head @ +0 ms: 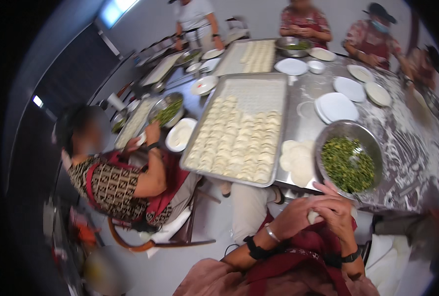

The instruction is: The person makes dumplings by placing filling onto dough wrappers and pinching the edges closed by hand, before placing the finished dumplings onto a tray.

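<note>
Close together, at the table edge, my left hand (295, 216) and my right hand (334, 211) are closed around one pale dumpling (313, 217), which shows between the fingers. Just beyond them stands a steel bowl (320, 162) of chopped green filling (347, 164), with a shiny utensil partly visible in it. Left of the bowl, round dough wrappers (299, 162) lie overlapping on the metal table. Farther left, a large metal tray (284, 111) holds rows of folded dumplings (238, 144); its far part shows a bare perforated liner.
Stacked white plates (337, 107) stand behind the bowl. Flour covers the table's right side (404, 148). A co-worker (130, 177) sits at left, hands by another filling bowl (167, 111). A second dumpling tray (234, 59) lies farther back, with more people around the table.
</note>
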The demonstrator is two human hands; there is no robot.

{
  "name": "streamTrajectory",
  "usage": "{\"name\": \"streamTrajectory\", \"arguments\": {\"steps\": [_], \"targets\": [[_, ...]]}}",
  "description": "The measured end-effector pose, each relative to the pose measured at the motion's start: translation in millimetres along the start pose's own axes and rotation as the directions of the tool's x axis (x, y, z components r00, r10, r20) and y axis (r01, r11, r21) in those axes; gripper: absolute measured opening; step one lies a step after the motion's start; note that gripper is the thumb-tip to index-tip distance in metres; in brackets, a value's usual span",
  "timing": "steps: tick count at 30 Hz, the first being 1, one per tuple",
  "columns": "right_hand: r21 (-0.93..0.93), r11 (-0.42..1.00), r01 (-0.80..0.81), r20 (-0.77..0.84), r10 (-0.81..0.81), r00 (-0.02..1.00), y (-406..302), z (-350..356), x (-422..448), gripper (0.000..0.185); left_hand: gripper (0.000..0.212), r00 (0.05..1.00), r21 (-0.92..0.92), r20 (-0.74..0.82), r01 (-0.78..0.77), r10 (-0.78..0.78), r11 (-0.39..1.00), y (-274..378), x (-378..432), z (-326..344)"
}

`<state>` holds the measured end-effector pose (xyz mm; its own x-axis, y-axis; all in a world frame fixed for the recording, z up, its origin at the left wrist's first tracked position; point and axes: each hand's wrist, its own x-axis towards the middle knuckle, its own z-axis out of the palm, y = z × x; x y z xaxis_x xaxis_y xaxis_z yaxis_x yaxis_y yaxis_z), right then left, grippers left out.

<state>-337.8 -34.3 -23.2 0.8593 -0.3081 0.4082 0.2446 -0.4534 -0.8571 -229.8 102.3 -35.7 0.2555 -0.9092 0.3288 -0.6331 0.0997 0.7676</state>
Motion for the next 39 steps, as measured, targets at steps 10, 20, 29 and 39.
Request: {"name": "streamTrajectory", "arguments": {"steps": [10,20,29,39], "targets": [[-0.051,0.99,0.133,0.066,-0.129,0.989,7,8,-9,0.01,0.039,0.864,-0.92,0.388,0.386,-0.323,-0.07,-7,-15,6],[-0.095,0.969,0.23,0.055,-0.226,0.973,19,7,-17,0.01,0.053,0.869,-0.938,0.343,0.335,-0.357,-0.084,-8,-19,14],[0.11,0.993,0.053,-0.279,-0.02,0.96,16,18,-23,0.009,0.05,0.91,-0.962,0.16,0.231,-0.383,0.147,14,-22,24],[0.083,0.996,0.045,-0.191,-0.028,0.981,12,16,-22,0.012,0.048,0.915,-0.94,0.217,0.289,-0.341,0.179,5,-24,26]]}}
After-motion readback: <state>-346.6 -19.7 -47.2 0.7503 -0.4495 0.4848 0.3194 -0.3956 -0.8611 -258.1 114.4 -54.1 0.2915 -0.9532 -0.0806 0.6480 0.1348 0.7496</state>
